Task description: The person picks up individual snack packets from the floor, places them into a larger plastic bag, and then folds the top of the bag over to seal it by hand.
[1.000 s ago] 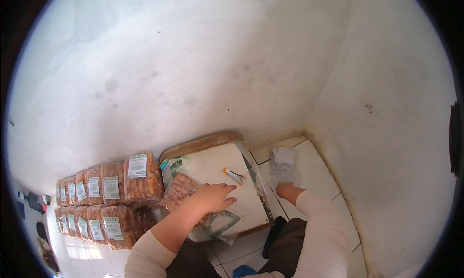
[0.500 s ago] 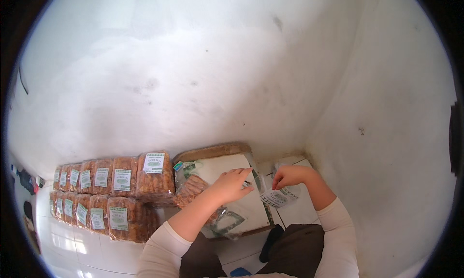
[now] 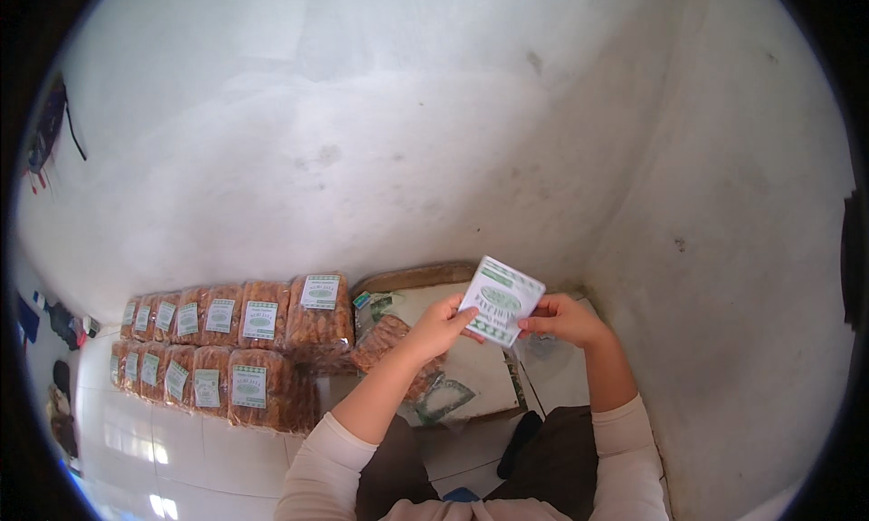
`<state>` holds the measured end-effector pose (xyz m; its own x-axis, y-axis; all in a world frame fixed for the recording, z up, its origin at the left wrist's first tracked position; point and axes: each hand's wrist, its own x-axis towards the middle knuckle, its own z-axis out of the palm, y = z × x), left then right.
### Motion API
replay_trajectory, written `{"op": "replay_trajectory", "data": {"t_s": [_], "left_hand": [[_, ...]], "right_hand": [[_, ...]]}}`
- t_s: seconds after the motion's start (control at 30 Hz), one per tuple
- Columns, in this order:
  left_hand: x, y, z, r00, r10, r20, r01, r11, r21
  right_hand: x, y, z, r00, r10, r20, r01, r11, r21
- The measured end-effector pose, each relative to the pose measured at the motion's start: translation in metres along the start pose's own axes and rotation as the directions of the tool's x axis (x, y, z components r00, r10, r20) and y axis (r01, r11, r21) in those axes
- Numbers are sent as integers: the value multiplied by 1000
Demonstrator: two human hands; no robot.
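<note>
Between my two hands is a white and green printed label [image 3: 501,296], tilted and raised above the low board. Whether it is one sheet or a stack I cannot tell. My left hand [image 3: 442,326] pinches its left edge, thumb on the printed face. At its lower right edge, my right hand [image 3: 563,321] grips with thumb and fingers. Under my left forearm a clear-wrapped pack of brown snacks [image 3: 380,340] lies on the white board [image 3: 484,372], partly hidden by the arm. A clear plastic bag with green print [image 3: 445,400] lies beside that pack.
To the left, two rows of labelled brown snack packs [image 3: 249,390] stand on the white tiled floor [image 3: 208,453]. A pale wall [image 3: 362,159] rises behind, meeting another at the right. Clear plastic [image 3: 543,347] lies under my right hand. A small blue-green packet [image 3: 362,300] is at the board's far left corner.
The label has come up from the floor at the right and is now held in both hands. My left hand has moved over to it from above the board. The view has shifted slightly.
</note>
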<state>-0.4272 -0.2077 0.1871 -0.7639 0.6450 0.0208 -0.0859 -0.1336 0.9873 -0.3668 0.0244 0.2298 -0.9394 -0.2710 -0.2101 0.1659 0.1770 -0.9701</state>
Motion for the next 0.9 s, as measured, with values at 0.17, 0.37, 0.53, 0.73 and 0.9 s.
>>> {"op": "replay_trajectory", "data": {"t_s": [0.17, 0.37, 0.53, 0.73, 0.9], "left_hand": [[-10, 3, 26, 964, 18, -267, -71, 979, -189], [-14, -9, 35, 951, 63, -304, -87, 994, -68], [-18, -5, 18, 930, -46, 363, -135, 880, 456], [-9, -7, -4, 928, -285, 239, 96, 804, 587], [-10, -48, -13, 981, -192, -34, 89, 290, 953]], "right_hand": [[-6, 8, 20, 985, -165, -47, 169, 981, 100], [4, 31, 27, 930, -295, -219, 331, 931, 155], [1, 45, 3, 877, -227, -424, 393, 846, 360], [-5, 51, -6, 857, -260, -445, 381, 901, 208], [-3, 65, -14, 929, -166, -331, 174, 985, -8]]}}
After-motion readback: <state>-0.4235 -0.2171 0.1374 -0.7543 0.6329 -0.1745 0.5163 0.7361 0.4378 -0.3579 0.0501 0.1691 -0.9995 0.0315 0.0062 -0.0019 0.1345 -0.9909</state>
